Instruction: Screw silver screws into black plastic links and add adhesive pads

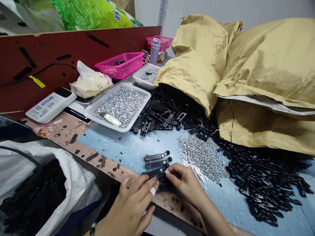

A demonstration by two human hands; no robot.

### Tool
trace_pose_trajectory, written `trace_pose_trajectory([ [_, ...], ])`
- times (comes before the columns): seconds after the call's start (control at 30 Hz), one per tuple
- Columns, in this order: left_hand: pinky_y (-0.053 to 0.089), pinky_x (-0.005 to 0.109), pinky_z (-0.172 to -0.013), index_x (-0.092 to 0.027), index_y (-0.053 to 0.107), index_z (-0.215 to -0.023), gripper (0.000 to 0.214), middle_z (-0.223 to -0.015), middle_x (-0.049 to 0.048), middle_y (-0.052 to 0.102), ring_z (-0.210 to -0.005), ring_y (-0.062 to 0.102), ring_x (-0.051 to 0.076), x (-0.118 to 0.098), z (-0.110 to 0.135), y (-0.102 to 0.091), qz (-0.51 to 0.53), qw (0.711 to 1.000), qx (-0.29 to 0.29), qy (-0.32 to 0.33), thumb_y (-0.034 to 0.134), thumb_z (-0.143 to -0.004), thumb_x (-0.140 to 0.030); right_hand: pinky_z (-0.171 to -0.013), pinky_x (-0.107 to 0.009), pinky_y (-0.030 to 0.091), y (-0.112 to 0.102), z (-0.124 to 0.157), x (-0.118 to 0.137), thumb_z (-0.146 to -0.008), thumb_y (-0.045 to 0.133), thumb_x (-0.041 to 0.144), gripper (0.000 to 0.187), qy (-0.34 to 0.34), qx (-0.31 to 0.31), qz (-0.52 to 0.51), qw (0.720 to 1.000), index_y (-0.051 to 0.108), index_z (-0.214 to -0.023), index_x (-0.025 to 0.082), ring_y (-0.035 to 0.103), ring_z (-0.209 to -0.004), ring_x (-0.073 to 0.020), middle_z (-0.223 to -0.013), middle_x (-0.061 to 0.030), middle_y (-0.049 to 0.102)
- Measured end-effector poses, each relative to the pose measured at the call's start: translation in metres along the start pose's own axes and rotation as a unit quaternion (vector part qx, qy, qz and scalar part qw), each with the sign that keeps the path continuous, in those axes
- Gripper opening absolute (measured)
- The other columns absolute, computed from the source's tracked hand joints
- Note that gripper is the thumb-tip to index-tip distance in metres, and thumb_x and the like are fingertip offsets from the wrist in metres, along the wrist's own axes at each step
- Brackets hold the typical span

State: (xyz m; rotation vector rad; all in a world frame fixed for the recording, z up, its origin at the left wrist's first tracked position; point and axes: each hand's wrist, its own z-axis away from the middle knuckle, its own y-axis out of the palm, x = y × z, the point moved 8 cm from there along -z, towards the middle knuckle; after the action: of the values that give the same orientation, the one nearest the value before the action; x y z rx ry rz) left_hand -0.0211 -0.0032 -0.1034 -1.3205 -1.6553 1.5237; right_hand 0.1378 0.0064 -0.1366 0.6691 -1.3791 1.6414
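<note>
Both hands sit low at the near bench edge, wrists turned inward and fingers curled: the left hand [128, 208] and right hand [185, 183] nearly closed on a black plastic link [159, 180], left fingers over one end, right fingertips [170, 170] pinching the other, the part mostly hidden. The link is held at the edge of a pale blue mat [118, 144], just below three similar links [156, 160] lying side by side. Loose silver screws and washers [203, 159] lie near the right hand; a white band [152, 192] circles one left finger.
</note>
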Motion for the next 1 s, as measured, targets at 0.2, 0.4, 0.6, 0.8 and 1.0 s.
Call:
trace_pose_trajectory([
  [0.2,0.019,0.042,-0.102,-0.020,0.045,-0.135,0.050,-0.131,0.0019,0.057,-0.118,0.045,0.024,-0.001,-0.002,0.001,0.007,1.000,0.004,-0.007,0.048,-0.085,-0.017,-0.058,-0.025,0.037,0.001,0.000,0.003,-0.079,0.053,0.017,0.006,-0.001,-0.004,0.053,0.999,0.057,-0.076,0.020,0.051,-0.062,-0.0142,-0.067,0.0018,0.056],
  [0.4,0.015,0.045,-0.103,-0.022,0.043,-0.136,0.051,-0.125,0.0022,0.060,-0.113,0.047,0.024,-0.001,-0.007,0.007,0.016,0.999,-0.007,-0.040,0.048,-0.085,-0.018,-0.052,-0.023,0.033,-0.002,0.000,-0.001,-0.075,0.056,0.012,0.019,0.019,-0.027,0.081,0.996,0.042,-0.080,0.023,0.049,-0.056,-0.0136,-0.061,0.0061,0.049],
  [0.6,0.011,0.044,-0.105,-0.026,0.048,-0.133,0.048,-0.121,0.0020,0.063,-0.114,0.048,0.024,0.001,-0.006,0.011,0.047,0.995,-0.052,-0.066,0.047,-0.086,-0.016,-0.045,-0.022,0.039,0.013,0.002,-0.019,-0.081,0.052,0.027,0.010,0.088,0.054,-0.144,0.984,0.047,-0.074,0.021,0.047,-0.044,-0.0108,-0.055,0.0074,0.044],
  [0.8,0.010,0.043,-0.106,-0.027,0.048,-0.132,0.045,-0.119,0.0008,0.063,-0.112,0.050,0.022,0.003,-0.004,0.013,0.058,0.993,-0.069,-0.072,0.052,-0.087,-0.021,-0.047,-0.021,0.033,0.006,-0.003,-0.006,-0.077,0.054,0.013,0.012,0.059,0.011,0.023,0.998,0.048,-0.070,0.021,0.047,-0.046,-0.0107,-0.052,0.0068,0.046],
  [1.0,0.014,0.044,-0.104,-0.026,0.050,-0.130,0.045,-0.119,0.0016,0.063,-0.112,0.051,0.023,0.002,-0.005,0.011,0.037,0.995,-0.074,-0.065,0.051,-0.086,-0.018,-0.048,-0.023,0.027,-0.017,-0.001,-0.005,-0.070,0.073,0.029,0.032,0.080,-0.064,0.192,0.976,0.042,-0.078,0.023,0.047,-0.052,-0.0140,-0.058,0.0067,0.049],
])
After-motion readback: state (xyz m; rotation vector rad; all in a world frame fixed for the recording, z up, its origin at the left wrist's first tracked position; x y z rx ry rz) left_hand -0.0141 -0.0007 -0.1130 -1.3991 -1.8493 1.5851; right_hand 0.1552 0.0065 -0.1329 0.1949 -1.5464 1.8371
